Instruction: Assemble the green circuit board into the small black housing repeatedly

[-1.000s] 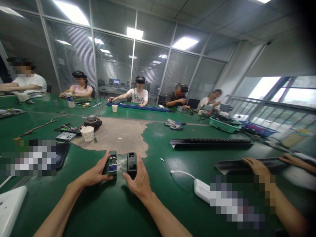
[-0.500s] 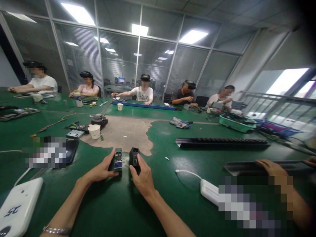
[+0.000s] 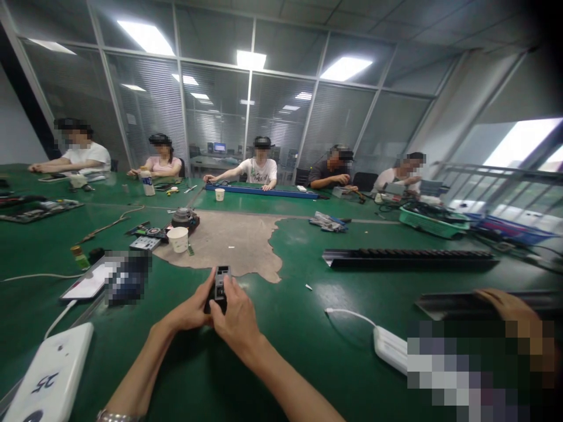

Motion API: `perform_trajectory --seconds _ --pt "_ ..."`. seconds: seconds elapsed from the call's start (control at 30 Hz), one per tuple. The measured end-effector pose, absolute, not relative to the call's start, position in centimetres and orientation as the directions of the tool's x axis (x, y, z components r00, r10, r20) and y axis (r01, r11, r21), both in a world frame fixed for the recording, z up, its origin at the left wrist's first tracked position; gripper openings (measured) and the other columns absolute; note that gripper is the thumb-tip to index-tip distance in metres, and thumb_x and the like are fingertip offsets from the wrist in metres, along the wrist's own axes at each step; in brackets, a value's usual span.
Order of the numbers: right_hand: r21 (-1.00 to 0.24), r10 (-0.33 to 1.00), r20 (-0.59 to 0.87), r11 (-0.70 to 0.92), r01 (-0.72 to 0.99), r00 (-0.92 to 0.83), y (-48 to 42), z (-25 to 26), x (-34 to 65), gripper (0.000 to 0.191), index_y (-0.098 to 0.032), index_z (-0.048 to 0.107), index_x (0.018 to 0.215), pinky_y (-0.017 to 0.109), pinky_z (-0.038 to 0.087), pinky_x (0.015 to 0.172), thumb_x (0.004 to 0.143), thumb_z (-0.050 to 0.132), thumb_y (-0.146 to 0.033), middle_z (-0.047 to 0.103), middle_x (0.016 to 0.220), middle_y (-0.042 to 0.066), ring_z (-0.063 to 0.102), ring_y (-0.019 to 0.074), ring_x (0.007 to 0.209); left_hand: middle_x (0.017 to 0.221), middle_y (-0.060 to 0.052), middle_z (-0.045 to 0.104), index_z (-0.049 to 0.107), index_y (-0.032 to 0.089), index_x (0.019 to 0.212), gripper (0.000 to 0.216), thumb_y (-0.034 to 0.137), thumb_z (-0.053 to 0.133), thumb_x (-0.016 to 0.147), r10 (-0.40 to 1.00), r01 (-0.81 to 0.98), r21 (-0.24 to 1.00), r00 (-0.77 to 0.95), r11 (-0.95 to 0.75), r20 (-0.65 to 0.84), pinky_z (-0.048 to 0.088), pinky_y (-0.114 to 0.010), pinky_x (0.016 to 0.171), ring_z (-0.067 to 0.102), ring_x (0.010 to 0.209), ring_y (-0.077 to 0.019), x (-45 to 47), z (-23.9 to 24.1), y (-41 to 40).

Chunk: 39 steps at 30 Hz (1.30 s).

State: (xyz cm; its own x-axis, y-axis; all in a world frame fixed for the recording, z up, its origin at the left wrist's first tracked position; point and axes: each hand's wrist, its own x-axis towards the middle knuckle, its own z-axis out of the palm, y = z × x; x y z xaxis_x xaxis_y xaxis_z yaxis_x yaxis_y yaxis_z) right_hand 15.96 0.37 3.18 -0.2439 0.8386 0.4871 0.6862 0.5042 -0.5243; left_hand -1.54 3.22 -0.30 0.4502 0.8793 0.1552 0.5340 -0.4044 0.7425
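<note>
Both hands meet over the green table in front of me, around a small black electronic device. My right hand (image 3: pixel 237 313) grips its black plastic cover (image 3: pixel 223 274), which has rectangular openings in its face; the thumb and fingers press on it. My left hand (image 3: pixel 193 308) is wrapped round the device's other half from the left side. That half, with its circuit board and small screen, is now hidden behind the cover and my fingers. Whether the two halves are fully joined, I cannot tell.
A paper cup (image 3: pixel 178 240) stands beside loose electronic parts on a bare brown patch (image 3: pixel 237 234). A white power bank (image 3: pixel 391 350) with a cable and black metal channels (image 3: pixel 409 258) lie to the right. A co-worker's hand (image 3: pixel 512 305) rests on the nearer channel. Several people sit opposite.
My right hand has moved left, bringing the cover over the circuit-board half in my left hand. The gap between the two parts has closed. The view has shifted slightly.
</note>
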Motion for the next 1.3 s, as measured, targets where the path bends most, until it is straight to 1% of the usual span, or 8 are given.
perform_trajectory --seconds 0.2,0.37,0.67,0.83,0.93,1.03,1.2,1.3 --pt "-0.499 0.849 0.451 0.495 0.711 -0.275 0.5 2.4 16.2 0.063 -0.007 0.042 0.136 0.044 0.046 0.093 0.080 0.059 -0.030 0.054 0.126 0.023 0.056 0.0316 0.112 0.158 -0.016 0.000 -0.014 0.015 0.149 0.114 0.025 0.067 0.069 0.881 0.532 0.744 0.446 -0.403 0.158 0.016 -0.046 0.115 0.014 0.143 -0.0316 -1.4 -0.1 3.2" --pt "-0.476 0.819 0.491 0.538 0.695 -0.298 0.0 1.4 16.7 0.057 -0.009 0.048 0.132 0.047 0.043 0.097 0.082 0.060 -0.034 0.049 0.132 0.023 0.052 0.0332 0.118 0.157 -0.017 0.005 -0.014 0.014 0.149 0.114 0.027 0.068 0.070 0.890 0.551 0.747 0.440 -0.373 0.121 0.016 -0.047 0.115 0.017 0.142 -0.0323 -1.0 0.7 2.9" --pt "-0.536 0.810 0.526 0.553 0.638 -0.260 -0.1 -1.1 17.2 0.065 -0.013 0.037 0.141 0.047 0.043 0.099 0.082 0.060 -0.029 0.048 0.136 0.020 0.048 0.0329 0.123 0.156 -0.018 0.013 -0.014 0.019 0.149 0.115 0.024 0.068 0.069 0.886 0.604 0.695 0.453 -0.390 0.103 0.019 -0.052 0.113 0.021 0.140 -0.0361 -0.5 0.5 3.1" --pt "-0.577 0.830 0.498 0.533 0.619 -0.250 -0.2 -0.6 16.8 0.070 -0.011 0.033 0.143 0.048 0.042 0.101 0.082 0.061 -0.030 0.048 0.137 0.020 0.047 0.0333 0.125 0.158 -0.017 0.002 -0.019 0.017 0.147 0.108 0.021 0.061 0.075 0.881 0.585 0.684 0.433 -0.436 0.191 0.013 -0.051 0.115 0.013 0.143 -0.0335 -0.5 0.0 2.8" --pt "-0.574 0.830 0.506 0.528 0.626 -0.236 -0.1 -0.4 16.3 0.073 -0.013 0.032 0.144 0.047 0.042 0.101 0.081 0.062 -0.033 0.047 0.137 0.019 0.047 0.0333 0.125 0.158 -0.014 0.002 -0.021 0.020 0.147 0.104 0.020 0.058 0.078 0.875 0.541 0.712 0.428 -0.448 0.226 0.013 -0.050 0.115 0.012 0.144 -0.0310 -0.7 -0.4 2.6" --pt "-0.559 0.833 0.508 0.513 0.652 -0.220 0.1 -0.3 15.9 0.072 -0.013 0.034 0.143 0.046 0.044 0.098 0.081 0.063 -0.033 0.050 0.135 0.020 0.051 0.0330 0.121 0.158 -0.012 0.002 -0.023 0.022 0.146 0.109 0.019 0.061 0.077 0.872 0.497 0.748 0.433 -0.441 0.226 0.014 -0.050 0.115 0.011 0.144 -0.0300 -0.8 -0.5 2.5" --pt "-0.556 0.852 0.478 0.482 0.677 -0.214 0.4 0.5 15.5 0.065 -0.009 0.040 0.139 0.044 0.049 0.092 0.081 0.060 -0.029 0.057 0.125 0.020 0.058 0.0317 0.112 0.158 -0.013 -0.006 -0.019 0.020 0.148 0.111 0.019 0.064 0.074 0.875 0.509 0.741 0.429 -0.439 0.224 0.011 -0.051 0.116 0.007 0.144 -0.0317 -0.7 -0.2 2.5" --pt "-0.572 0.844 0.502 0.489 0.658 -0.191 0.5 2.0 15.7 0.062 -0.009 0.041 0.138 0.044 0.048 0.094 0.082 0.058 -0.029 0.055 0.128 0.019 0.056 0.0309 0.114 0.158 -0.015 0.000 -0.020 0.020 0.147 0.113 0.024 0.066 0.074 0.886 0.498 0.764 0.415 -0.411 0.206 0.013 -0.052 0.115 0.010 0.144 -0.0320 -0.6 0.1 2.3"
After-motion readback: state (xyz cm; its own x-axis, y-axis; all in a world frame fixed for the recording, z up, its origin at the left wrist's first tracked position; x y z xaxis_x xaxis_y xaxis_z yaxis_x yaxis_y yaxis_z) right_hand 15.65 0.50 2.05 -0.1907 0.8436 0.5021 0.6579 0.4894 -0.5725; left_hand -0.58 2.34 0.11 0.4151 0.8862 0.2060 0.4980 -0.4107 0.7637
